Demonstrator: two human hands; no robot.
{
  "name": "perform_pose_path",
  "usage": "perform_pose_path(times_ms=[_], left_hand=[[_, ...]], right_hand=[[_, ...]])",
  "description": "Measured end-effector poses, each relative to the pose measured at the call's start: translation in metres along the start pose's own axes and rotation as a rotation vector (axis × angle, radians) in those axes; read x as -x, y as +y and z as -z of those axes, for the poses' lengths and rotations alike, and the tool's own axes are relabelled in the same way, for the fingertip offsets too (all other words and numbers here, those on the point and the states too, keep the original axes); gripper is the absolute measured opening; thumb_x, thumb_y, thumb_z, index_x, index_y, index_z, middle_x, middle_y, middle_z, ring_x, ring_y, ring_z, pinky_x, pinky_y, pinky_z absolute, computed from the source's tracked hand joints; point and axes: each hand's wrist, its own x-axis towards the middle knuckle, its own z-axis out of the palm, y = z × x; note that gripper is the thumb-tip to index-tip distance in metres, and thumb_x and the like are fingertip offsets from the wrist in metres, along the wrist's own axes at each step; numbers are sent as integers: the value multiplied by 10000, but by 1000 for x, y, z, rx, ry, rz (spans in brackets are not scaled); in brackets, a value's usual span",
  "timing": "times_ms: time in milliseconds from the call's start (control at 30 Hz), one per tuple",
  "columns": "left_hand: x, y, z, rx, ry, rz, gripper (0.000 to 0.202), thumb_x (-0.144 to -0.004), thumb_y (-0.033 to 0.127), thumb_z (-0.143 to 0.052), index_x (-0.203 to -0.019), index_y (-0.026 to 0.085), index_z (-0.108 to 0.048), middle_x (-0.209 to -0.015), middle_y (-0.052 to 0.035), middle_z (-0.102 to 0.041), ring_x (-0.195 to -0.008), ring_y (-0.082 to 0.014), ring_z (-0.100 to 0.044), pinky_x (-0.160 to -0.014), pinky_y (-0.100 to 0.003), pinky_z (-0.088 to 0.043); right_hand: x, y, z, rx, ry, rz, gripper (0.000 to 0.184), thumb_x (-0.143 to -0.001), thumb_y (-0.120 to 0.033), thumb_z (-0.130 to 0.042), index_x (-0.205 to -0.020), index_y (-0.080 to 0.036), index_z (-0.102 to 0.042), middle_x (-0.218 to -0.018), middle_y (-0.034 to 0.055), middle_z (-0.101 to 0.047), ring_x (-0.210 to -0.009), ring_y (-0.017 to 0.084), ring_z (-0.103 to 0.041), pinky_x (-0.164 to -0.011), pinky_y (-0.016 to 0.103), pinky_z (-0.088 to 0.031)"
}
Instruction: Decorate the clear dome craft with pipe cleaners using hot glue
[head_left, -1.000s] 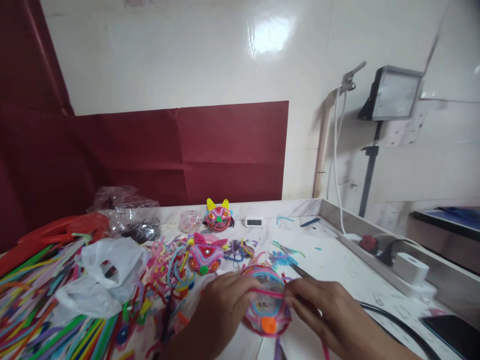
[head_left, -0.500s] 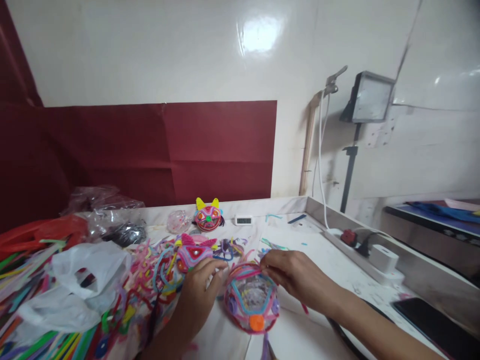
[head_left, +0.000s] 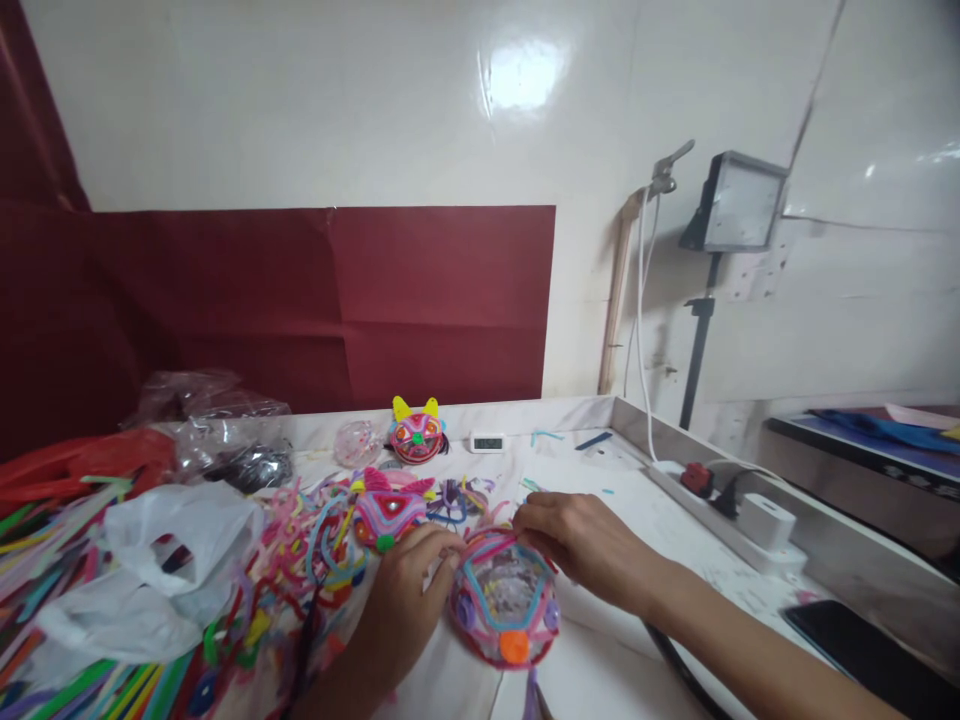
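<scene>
A round clear disc wrapped in pink, blue and purple pipe cleaners, with an orange pom-pom at its lower edge (head_left: pixel 504 604), lies on the white table (head_left: pixel 660 530). My left hand (head_left: pixel 409 600) pinches the disc's upper left rim. My right hand (head_left: pixel 577 545) grips the pink pipe cleaner along its upper right rim, fingers curled. Behind lie a finished pink piece with a green pom-pom (head_left: pixel 388 510) and another with yellow ears (head_left: pixel 416 432).
Loose pipe cleaners (head_left: pixel 67 600) and a white plastic bag (head_left: pixel 161 565) fill the left. Clear bags (head_left: pixel 225 440), a small digital clock (head_left: pixel 487 441), a power strip with plugs (head_left: pixel 742 515), a black cable (head_left: pixel 679 670) and a phone (head_left: pixel 862 650) lie around.
Over the last second my right hand moved from the disc's right side up to its top edge, and my left hand shifted to the upper left rim. In the last half second little moved.
</scene>
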Motion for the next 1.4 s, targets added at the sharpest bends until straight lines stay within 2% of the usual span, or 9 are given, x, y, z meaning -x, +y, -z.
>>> perform_pose_path(times_ms=[367, 667, 1400], left_hand=[[5, 5, -2, -23, -40, -9, 209, -845, 66, -525, -882, 182, -695, -877, -44, -701, -838, -183, -668, -765, -287, -509], [5, 7, -1, -62, -59, 23, 217, -830, 53, -545, -900, 185, -703, -894, -49, -713, -853, -195, -678, -770, -293, -515], [6, 8, -1, -38, -67, 7, 222, -850, 72, -514, -896, 193, -695, -893, -56, -708, -850, -198, -672, -775, -309, -524]], right_hand=[[-3, -1, -2, -8, -15, 21, 204, -972, -192, -482, -902, -223, -672, -862, 26, -689, -763, 178, -650, -646, 255, -394], [-1, -1, -4, -2, -20, 18, 218, -990, -239, -461, -933, -231, -671, -862, 30, -693, -771, 185, -658, -647, 258, -397], [9, 5, -5, -77, 18, -15, 224, -972, -214, -455, -893, -232, -663, -841, 22, -691, -741, 165, -635, -643, 249, -399]])
